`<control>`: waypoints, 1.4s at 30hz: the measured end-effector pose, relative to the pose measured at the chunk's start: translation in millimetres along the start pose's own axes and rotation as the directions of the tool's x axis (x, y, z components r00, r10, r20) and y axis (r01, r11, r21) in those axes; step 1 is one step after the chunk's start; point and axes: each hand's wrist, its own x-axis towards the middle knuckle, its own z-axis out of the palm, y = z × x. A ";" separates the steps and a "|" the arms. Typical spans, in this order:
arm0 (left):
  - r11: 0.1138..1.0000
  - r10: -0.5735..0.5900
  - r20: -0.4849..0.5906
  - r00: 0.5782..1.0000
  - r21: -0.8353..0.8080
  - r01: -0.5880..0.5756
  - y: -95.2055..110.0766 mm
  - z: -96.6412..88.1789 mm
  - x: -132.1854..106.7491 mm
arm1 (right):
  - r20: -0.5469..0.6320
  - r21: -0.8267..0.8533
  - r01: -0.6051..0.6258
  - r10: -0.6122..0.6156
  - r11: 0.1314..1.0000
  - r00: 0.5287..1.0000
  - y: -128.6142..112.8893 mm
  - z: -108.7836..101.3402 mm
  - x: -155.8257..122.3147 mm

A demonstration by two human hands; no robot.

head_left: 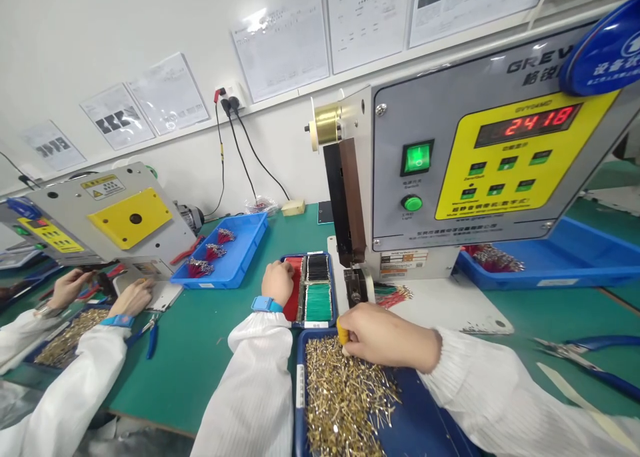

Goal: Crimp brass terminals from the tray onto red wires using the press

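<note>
Fig. 1. Green workbench (200, 377), largest item at right: terminal crimping mach. (465, 157), counter reading 2418, power switch lit green. Far left: co-worker's crimping mach. (100, 220), co-worker's hands (70, 287) just in front of it. Centre-far: blue tray (250, 243) w/ crimped wire bunches (213, 251); red-handled pliers (187, 250) just left of it. Near right: blue-handled pliers (590, 370).

Near centre: blue terminal tray (301, 390) heaped w/ loose brass terminals (345, 397). Beyond it, left of crimper die (355, 287): compartment tray (309, 257) w/ red (294, 290), black (317, 275) & green wires (319, 302).

Your L hand (277, 283): fingers curled, resting on red wires; grip can't be told. Your R hand (385, 337): fingers drawn together, yellow finger cot (342, 330) at terminals' far edge; can't tell if a terminal is held.
</note>
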 end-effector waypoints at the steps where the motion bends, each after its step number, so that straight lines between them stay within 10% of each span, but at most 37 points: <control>1: 1.000 -0.001 -0.004 1.000 0.000 0.001 0.0 0.0 -0.3 | 0.009 0.042 -0.012 0.011 0.999 1.000 -0.7 -1.8 -0.3; 14: 0.996 0.080 -0.017 0.997 -0.049 -0.081 25.5 -3.6 -8.4 | 0.031 0.660 -0.023 0.004 0.751 1.000 19.7 -34.3 -12.5; 22: 0.965 0.256 0.104 0.961 -0.084 -0.248 48.3 -6.4 -20.4 | -0.118 0.822 -0.110 0.357 0.558 0.927 45.4 -40.4 -6.2; 28: 0.966 0.253 0.132 0.959 -0.088 -0.243 47.5 -2.7 -19.3 | -0.314 0.810 0.054 0.355 0.584 0.880 51.2 -34.7 2.8; 42: 0.972 0.217 0.069 0.974 -0.106 -0.209 49.7 0.7 -19.4 | -0.371 0.753 0.069 0.336 0.654 0.865 54.4 -32.2 4.1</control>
